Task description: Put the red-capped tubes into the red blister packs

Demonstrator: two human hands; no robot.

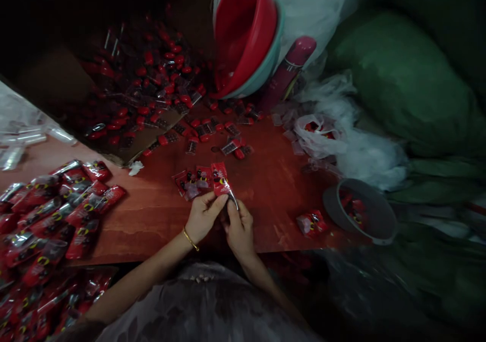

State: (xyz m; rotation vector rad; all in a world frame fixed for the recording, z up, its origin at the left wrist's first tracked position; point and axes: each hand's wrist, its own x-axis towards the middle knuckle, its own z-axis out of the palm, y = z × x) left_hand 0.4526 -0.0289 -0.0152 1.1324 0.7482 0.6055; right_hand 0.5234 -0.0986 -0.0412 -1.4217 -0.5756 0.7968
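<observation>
A small red printed packet (220, 176) is pinched by both hands above the front of the table. My left hand (204, 214), with a gold bangle at the wrist, grips its lower left edge between thumb and fingers. On the lower right edge my right hand (240, 226) has its thumb and fingers closed; whatever lies behind them is hidden. Just beyond the left hand lie several flat red packets (190, 181). Small clear containers with red caps (205, 129) are scattered farther back on the table.
The red-brown table (159, 225) carries filled packets (81, 200) piled at left. A cardboard box (125, 157) spills capped containers at the back. Red (261, 23) and teal basins (275, 53), a pink spray can (292, 63), white plastic bags (368, 154) and a grey bowl (359, 185) stand behind and right.
</observation>
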